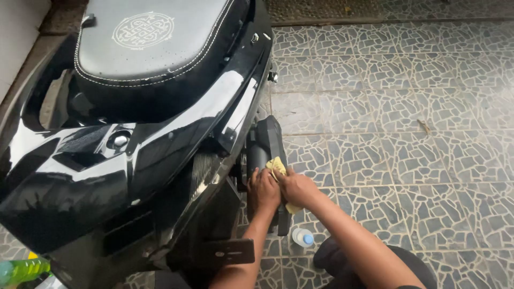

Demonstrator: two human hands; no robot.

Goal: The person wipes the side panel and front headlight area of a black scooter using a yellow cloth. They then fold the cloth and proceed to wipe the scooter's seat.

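Grey mosaic-tiled floor (407,118), daylight

One scooter (134,134), one yellow cloth (277,167), two bottles (303,237) (21,269), two hands (263,190) (297,187).

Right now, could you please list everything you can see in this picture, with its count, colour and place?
scooter: one, glossy black, fills the left half
seat: one, grey with white stitching, top left on the scooter
side cover: one, black, low on the scooter's right side
cloth: one, yellow, pressed on the side cover
small bottle: one, clear with blue cap, on the floor
green bottle: one, bottom left corner
floor: grey mosaic tiles, right
left hand: on the side cover
right hand: gripping the cloth
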